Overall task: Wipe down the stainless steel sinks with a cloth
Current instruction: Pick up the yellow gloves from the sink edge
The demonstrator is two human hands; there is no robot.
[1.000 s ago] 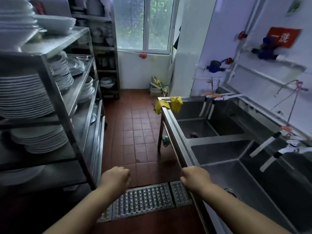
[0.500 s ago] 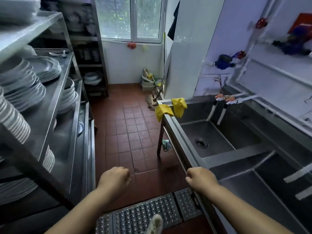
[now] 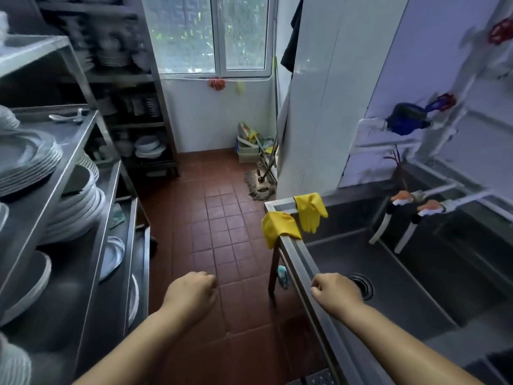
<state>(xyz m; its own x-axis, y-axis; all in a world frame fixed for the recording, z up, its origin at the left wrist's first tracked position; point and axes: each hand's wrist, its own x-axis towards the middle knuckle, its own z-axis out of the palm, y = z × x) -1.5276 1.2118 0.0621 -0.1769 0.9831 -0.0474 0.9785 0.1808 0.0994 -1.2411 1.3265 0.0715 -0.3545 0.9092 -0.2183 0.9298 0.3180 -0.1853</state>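
While both fists curl empty, sink (image 3: 388,276) sits under rt grip (image 3: 337,290).

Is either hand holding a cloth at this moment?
No: the left hand and right hand both show curled fingers with no cloth in them.

No text, label, brand, number or sign can be read anywhere in the head view.
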